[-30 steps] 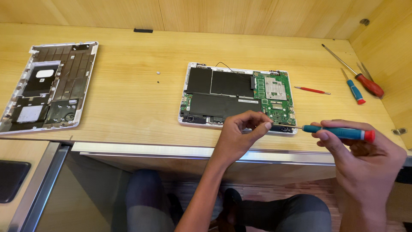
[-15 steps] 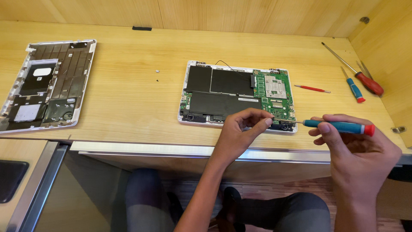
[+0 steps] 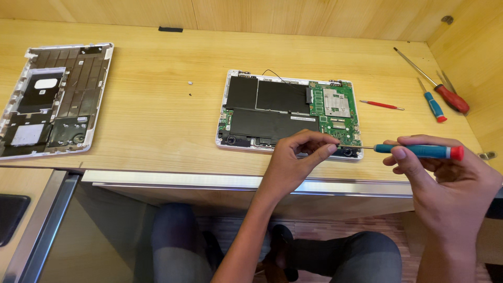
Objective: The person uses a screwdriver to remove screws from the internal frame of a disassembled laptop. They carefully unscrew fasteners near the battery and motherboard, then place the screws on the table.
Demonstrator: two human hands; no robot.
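- The wooden table (image 3: 157, 120) carries everything; the opened laptop base (image 3: 290, 112) lies on it, its near edge close to the table's front edge.
- A detached white bottom cover (image 3: 50, 99), inner side up, lies well to the left of the laptop base.
- The right hand (image 3: 445, 178) is to the right of the laptop base, off its near right corner, fingers closed around the blue-handled screwdriver (image 3: 419, 151).
- The left hand (image 3: 293, 162) sits at the laptop base's near edge, fingers pinched together at the screwdriver's tip; whether they grip anything I cannot tell.
- The screwdriver's shaft lies level, its tip at the base's near right corner.
- Three spare screwdrivers lie right of the laptop base: a red-handled one (image 3: 450, 97), a small blue one (image 3: 434, 106), a thin red one (image 3: 381, 105).
- Two tiny loose bits (image 3: 189, 83) lie left of the laptop base.
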